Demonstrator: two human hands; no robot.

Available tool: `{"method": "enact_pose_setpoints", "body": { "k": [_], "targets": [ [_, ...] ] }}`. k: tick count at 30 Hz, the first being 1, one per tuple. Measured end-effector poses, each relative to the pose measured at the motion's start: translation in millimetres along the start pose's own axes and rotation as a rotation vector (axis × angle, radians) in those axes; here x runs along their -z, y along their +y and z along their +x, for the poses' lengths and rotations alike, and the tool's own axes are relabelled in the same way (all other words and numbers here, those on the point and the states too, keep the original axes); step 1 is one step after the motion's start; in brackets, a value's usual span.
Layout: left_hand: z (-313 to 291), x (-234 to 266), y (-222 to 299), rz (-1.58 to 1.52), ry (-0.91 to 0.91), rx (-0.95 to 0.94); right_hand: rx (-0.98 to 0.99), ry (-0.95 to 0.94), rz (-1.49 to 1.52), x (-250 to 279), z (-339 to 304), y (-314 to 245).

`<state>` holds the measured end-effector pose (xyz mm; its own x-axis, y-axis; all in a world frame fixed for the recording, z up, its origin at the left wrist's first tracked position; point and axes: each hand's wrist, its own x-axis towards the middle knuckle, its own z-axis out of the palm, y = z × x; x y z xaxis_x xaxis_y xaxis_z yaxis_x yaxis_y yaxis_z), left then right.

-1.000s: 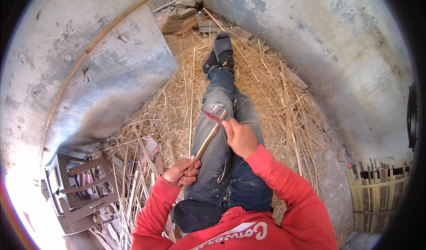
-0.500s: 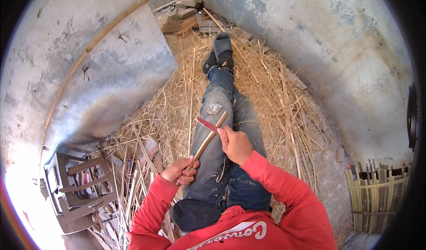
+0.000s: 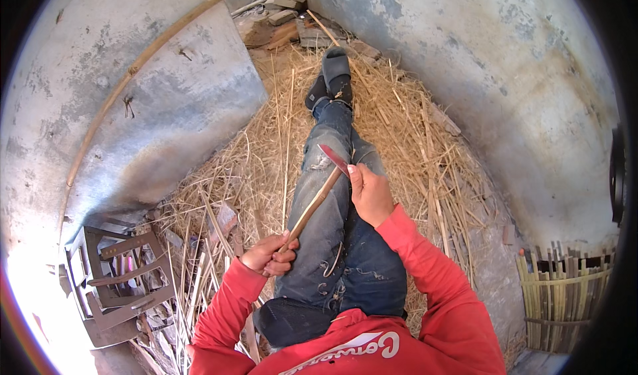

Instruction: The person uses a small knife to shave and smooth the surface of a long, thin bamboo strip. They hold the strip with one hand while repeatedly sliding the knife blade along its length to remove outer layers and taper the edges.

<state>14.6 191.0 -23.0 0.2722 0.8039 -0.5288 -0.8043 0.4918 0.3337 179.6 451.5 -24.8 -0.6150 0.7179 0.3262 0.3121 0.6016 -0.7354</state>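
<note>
My left hand is closed round the lower end of a short wooden stick, which slants up and to the right above my thighs. My right hand grips a knife; its handle is hidden in my fist. The reddish knife blade points up and left, lying across the stick's upper end. A pale shaved face shows along part of the stick. Thin curled shavings cling to my jeans, below the hands.
Straw and split strips cover the floor round my stretched legs. A brown wooden frame stands at the left, a slatted bamboo basket at the right. Bricks lie at the far corner. A long bent pole leans along the left wall.
My right hand with the knife has moved up and right, from partway along the stick to its upper end. My left hand stays in place, holding the stick.
</note>
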Motion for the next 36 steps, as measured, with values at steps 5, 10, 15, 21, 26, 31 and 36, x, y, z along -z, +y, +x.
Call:
{"method": "enact_pose_setpoints", "body": {
  "k": [5, 10, 15, 21, 26, 31, 36],
  "targets": [
    [5, 6, 1, -0.004, -0.024, 0.005, 0.045, -0.094, -0.054, -17, -27, -13],
    [4, 5, -1, -0.034, -0.03, 0.009, 0.039, 0.008, -0.082, -16, -7, -9],
    [3, 8, -2, -0.067, -0.02, 0.024, 0.112, -0.008, -0.126, -22, -6, -11],
    [5, 10, -1, -0.045, -0.036, 0.021, 0.094, 0.073, -0.15, -23, 13, 3],
    [4, 0, 3, -0.012, 0.004, 0.013, 0.098, 0.034, -0.129, -23, 5, -4],
    [6, 5, 1, 0.002, -0.011, 0.014, 0.124, -0.005, -0.132, -19, 0, -7],
    [7, 0, 3, -0.02, -0.042, 0.009, 0.105, -0.026, -0.172, -18, 9, -6]
  ]
}}
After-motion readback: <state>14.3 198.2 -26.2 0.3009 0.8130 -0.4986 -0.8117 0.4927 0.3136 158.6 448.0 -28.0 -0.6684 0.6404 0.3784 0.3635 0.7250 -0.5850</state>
